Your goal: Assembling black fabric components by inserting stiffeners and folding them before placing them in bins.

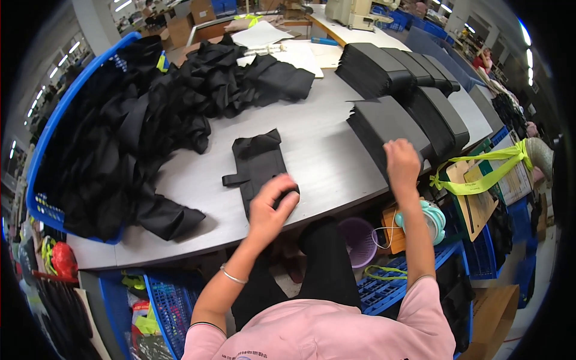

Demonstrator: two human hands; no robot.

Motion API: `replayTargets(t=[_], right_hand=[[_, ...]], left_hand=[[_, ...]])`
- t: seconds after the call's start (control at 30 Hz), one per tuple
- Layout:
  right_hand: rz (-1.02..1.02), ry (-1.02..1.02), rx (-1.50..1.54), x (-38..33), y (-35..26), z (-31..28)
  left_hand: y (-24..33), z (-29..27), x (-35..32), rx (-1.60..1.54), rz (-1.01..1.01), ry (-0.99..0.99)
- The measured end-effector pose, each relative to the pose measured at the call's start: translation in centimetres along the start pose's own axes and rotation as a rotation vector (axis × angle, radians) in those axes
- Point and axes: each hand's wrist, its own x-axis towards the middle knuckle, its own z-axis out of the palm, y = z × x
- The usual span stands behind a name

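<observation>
A flat black fabric piece [259, 166] lies on the grey table [324, 150] in front of me. My left hand [271, 207] rests on its near end, fingers curled over the cloth. Over to the right, my right hand [402, 163] touches the near edge of a stack of black cut pieces [387, 126], fingers bent down onto it. More stacks of black pieces [396, 69] stand behind it.
A heap of loose black fabric [180, 102] spills from a blue basket [42, 150] at the left. White papers [288, 51] and a sewing machine [354, 12] are at the back. Blue crates [384, 282], a purple bin [359, 240] and yellow straps [486, 168] are below the table edge.
</observation>
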Motion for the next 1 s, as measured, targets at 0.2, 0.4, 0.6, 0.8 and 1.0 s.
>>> replayTargets(t=[0.2,0.4,0.6,0.8,1.0], right_hand=[[0.127,-0.452,0.497,-9.4,-13.6,-6.9],[0.331,-0.394,0.902,-13.9,-19.0,-13.0],[0.574,-0.605,1.247,-14.5,-19.4,-15.9],[0.682,-0.567,1.271,-14.3,-19.0,-17.0],[0.447,-0.360,0.790,-14.4,-19.2,-16.1]], left_hand=[[-0.4,5.8,-9.1,-0.721,-0.651,-0.368],[-2.5,7.3,-13.0,-1.126,-0.795,-0.385],[-0.6,5.7,-12.4,-1.417,-0.748,-0.396],[1.8,3.8,-11.6,-1.558,-0.593,-0.214],[3.2,2.5,-11.4,-1.280,-0.786,-0.034]])
